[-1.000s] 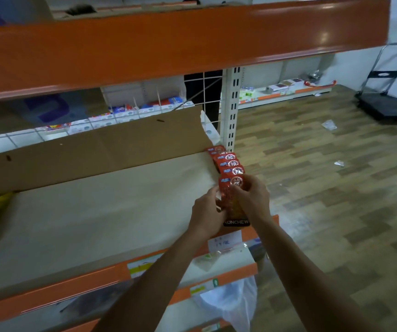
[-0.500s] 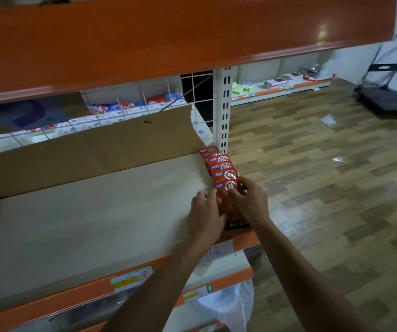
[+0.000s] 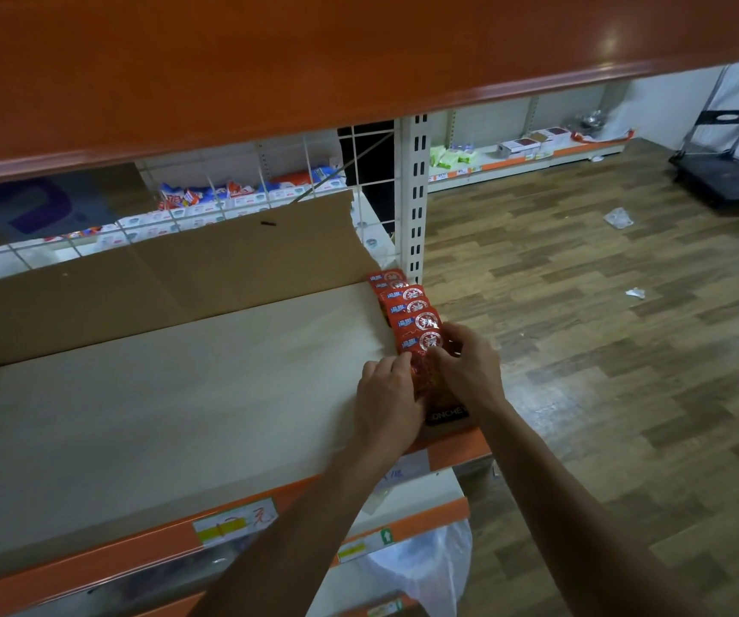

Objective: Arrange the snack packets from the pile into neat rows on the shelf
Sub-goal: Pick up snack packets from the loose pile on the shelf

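Note:
A row of several red snack packets (image 3: 408, 305) lies overlapped along the right end of the pale shelf board (image 3: 180, 394), running from the back towards the front edge. The front packet (image 3: 434, 385) is between both hands. My left hand (image 3: 385, 394) rests on its left side with fingertips on the packet. My right hand (image 3: 470, 367) pinches its right side with thumb and curled fingers. The packet's dark lower strip shows at the shelf's orange front rail (image 3: 457, 447).
Brown cardboard (image 3: 158, 278) stands along the shelf's back. An orange shelf (image 3: 314, 60) hangs overhead. A white upright post (image 3: 413, 193) stands at the right end. Below are lower shelves and a plastic bag (image 3: 421, 567). A cart (image 3: 728, 171) stands on the wooden floor.
The front packet has been lowered from a raised tilt to lie against the row. Both hands have moved down with it, and my view has shifted slightly.

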A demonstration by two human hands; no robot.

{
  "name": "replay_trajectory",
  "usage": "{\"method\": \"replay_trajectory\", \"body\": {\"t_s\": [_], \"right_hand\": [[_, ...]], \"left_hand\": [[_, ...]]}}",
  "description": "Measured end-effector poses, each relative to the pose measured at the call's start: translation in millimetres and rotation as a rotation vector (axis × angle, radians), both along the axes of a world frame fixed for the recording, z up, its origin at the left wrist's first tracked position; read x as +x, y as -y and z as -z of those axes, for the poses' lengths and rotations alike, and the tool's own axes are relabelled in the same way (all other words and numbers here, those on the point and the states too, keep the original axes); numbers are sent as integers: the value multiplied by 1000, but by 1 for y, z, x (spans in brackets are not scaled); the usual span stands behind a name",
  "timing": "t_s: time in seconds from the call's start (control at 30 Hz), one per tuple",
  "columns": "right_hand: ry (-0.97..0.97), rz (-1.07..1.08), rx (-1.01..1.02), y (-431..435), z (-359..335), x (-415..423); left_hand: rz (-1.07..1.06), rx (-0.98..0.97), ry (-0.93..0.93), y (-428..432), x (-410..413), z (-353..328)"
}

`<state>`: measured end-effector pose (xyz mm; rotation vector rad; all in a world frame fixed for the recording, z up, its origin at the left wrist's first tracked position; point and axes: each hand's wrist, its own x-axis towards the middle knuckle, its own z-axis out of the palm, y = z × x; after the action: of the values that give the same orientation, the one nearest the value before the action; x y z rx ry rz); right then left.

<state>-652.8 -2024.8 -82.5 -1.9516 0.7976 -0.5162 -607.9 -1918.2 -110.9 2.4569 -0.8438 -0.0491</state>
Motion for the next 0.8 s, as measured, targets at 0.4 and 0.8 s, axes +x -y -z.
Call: {"method": "replay_trajectory", "body": {"t_s": [0.4,0.8], "right_hand": [[3,46,-143,-4,-3,4],[-15,-218,-416,-91,-5,36]], "left_hand": [[-26,-46,10,-6,0,-10],[-190,30,119,-81,35,-13]]}}
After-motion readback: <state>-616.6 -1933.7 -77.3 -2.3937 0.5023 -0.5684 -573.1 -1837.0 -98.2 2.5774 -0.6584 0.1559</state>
